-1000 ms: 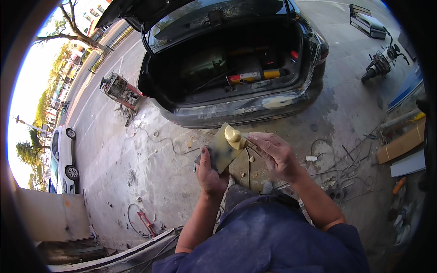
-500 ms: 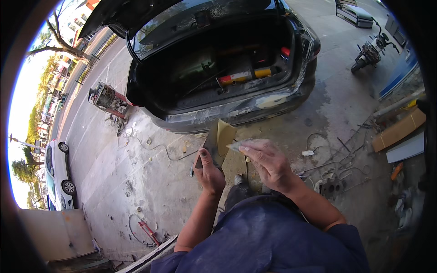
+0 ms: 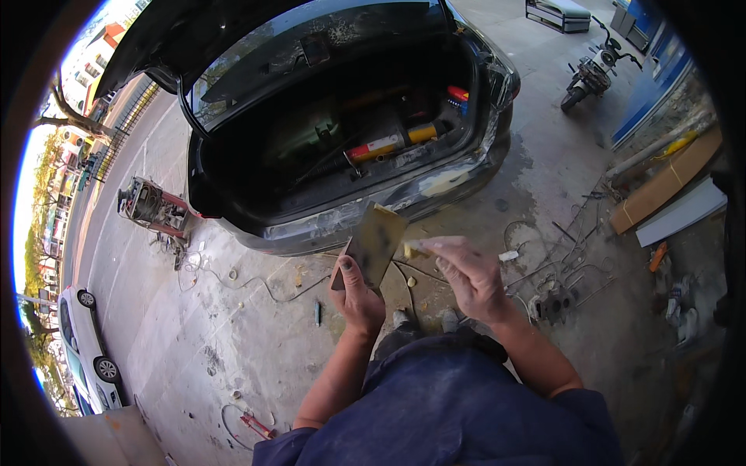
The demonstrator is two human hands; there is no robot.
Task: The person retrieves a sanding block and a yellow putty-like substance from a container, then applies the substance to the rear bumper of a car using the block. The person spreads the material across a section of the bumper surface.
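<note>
My left hand [image 3: 360,301] grips a flat dark board [image 3: 374,247] by its lower end, thumb over its face. Yellowish paste is smeared on the board's upper part. To the right of it, my right hand [image 3: 475,281] pinches a small spreader [image 3: 415,248] with yellow paste on it, its edge a little apart from the board. Beyond both hands stands a dark car with its trunk raised. Its worn rear bumper [image 3: 342,225] carries a pale yellow patch of filler [image 3: 444,182].
Inside the trunk lies a red and yellow tube [image 3: 381,146]. A red wheeled machine [image 3: 155,208] stands left of the car. Cables [image 3: 571,260] tangle across the floor at right, near a long cardboard box [image 3: 668,180]. A motorbike [image 3: 594,74] is parked behind; a white car [image 3: 89,342] stands far left.
My right hand has turned and shifted slightly right, with the spreader farther from the board. The board is tilted differently. The surroundings have slid left in the view.
</note>
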